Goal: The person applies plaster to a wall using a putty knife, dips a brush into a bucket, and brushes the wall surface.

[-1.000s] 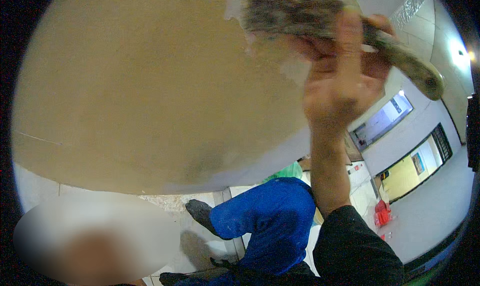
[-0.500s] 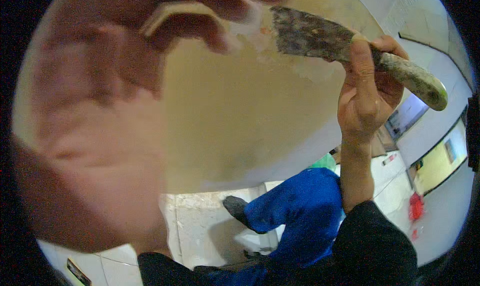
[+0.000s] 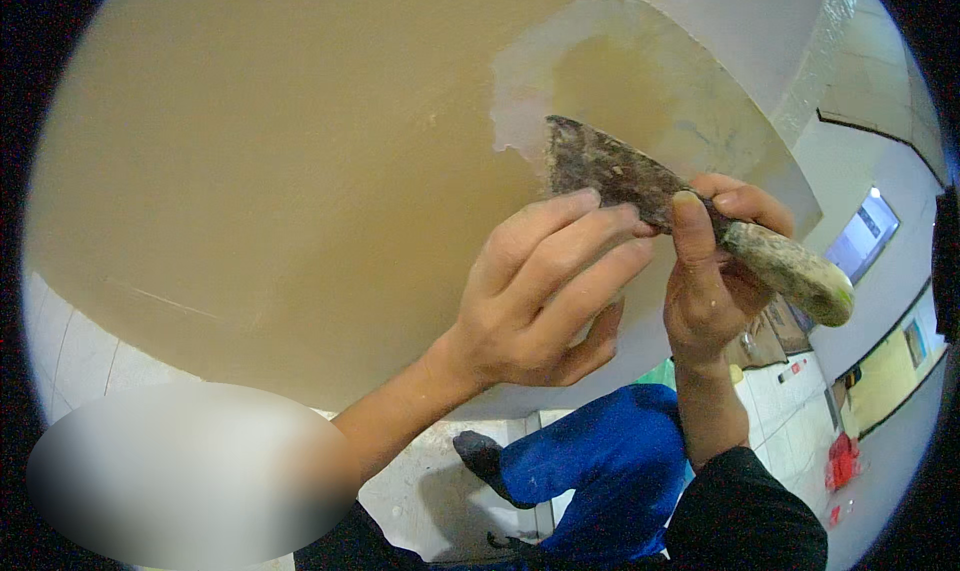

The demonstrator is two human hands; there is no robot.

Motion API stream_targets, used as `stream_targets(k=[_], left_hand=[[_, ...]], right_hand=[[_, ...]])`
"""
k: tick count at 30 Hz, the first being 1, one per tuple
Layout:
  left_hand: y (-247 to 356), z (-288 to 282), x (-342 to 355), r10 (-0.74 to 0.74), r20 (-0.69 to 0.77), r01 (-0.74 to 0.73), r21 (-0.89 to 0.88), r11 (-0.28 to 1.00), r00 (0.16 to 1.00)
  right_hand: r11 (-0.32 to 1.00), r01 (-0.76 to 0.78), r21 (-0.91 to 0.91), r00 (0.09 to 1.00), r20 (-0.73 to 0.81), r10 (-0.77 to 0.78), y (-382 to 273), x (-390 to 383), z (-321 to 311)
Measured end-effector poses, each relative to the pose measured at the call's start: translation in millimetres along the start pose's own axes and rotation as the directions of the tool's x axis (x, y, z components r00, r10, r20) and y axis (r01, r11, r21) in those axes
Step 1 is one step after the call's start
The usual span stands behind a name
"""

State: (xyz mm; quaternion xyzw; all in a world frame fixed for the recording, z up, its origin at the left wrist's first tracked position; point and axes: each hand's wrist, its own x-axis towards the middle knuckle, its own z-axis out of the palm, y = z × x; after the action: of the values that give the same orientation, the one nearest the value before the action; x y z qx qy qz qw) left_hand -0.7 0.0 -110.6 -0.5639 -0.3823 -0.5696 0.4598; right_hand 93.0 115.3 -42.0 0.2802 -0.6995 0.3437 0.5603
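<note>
Scraper (image 3: 640, 176): broad, stained blade with a grimy pale handle, laid flat against the tan wall surface (image 3: 260, 171), blade edge set at the lower rim of the scraped patch (image 3: 610, 81).
Right hand (image 3: 715, 281): below and right of the scraper, wrapped firmly round the neck where blade meets handle, forefinger stretched up along the blade's back; handle end poking out past the palm to the right.
Left hand (image 3: 545, 296): below and left of the scraper, fingers extended and loosely together, tips resting on the blade's lower part; pressing rather than gripping, nothing enclosed in the palm.
Scraped patch: just above the scraper, paler and whitish at its margins, coating partly gone.
Tan wall surface: spreading far left of the scraper, unbroken and smooth.
Blue trouser leg (image 3: 600, 461): well below the scraper, dark shoe (image 3: 482, 453) beside it on the pale tiled floor (image 3: 440, 491).
Step in hand: apparently scraping coating off the wall, blade seated and loaded with both hands.
Next move, as a judgement: probably steady pressure from the left fingertips, a shallow blade angle and a push toward the unbroken tan area; too steep an angle likely to gouge.
</note>
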Motion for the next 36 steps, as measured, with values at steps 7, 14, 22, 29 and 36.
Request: stream_targets(k=[7,14,22,29,36], left_hand=[[-10,12,-4,-0.078,0.139,0.061,0.123,0.991,0.987],[-22,26,3,0.018,-0.021,-0.017,0.061,0.998,1.000],[-25,14,7,-0.103,0.043,0.091,0.227,0.970,0.994],[-30,-11,10,-0.077,0.098,0.050,0.253,0.966,0.992],[-33,-47,11,-0.137,-0.029,0.138,0.374,0.917,0.990]], right_hand=[[0.974,-0.180,-0.135,0.983,0.016,0.184,-24,1,5],[0.915,-0.360,-0.182,0.910,0.145,0.387,-62,16,-5],[0.950,-0.308,-0.045,0.951,0.008,0.309,-28,5,-12],[0.918,-0.343,0.197,0.921,0.264,0.287,-17,3,6],[0.722,-0.655,-0.221,0.636,0.356,0.685,-58,21,62]])
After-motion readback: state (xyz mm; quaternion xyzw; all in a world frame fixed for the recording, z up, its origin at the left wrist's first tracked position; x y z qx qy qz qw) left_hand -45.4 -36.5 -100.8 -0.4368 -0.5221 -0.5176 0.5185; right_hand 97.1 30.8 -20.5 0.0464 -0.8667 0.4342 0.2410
